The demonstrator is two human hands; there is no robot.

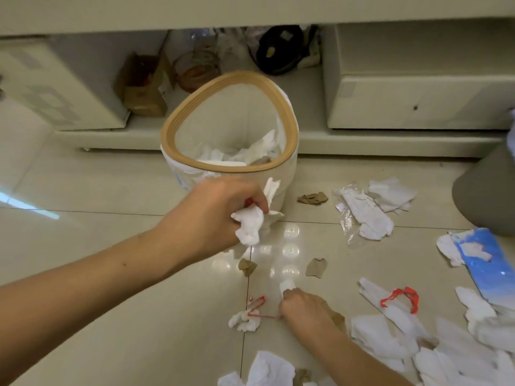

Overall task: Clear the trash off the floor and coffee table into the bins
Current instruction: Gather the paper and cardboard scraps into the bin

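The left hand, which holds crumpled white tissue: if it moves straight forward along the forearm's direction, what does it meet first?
Probably the white fabric bin with the tan wooden rim. The left hand, gripping crumpled white tissue, points up and right toward the bin's front wall just beyond it. Depth is unclear, so it might pass over the rim instead.

Glossy tiled floor [111, 274] mirroring lamp spots, matt cream bin [287, 174] with a smooth wood-look rim [231, 168], crumpled soft tissue [249, 227] at its 6 o'clock, clear shiny plastic film [347, 221] at 4 o'clock, rough brown paper scrap [312, 198].
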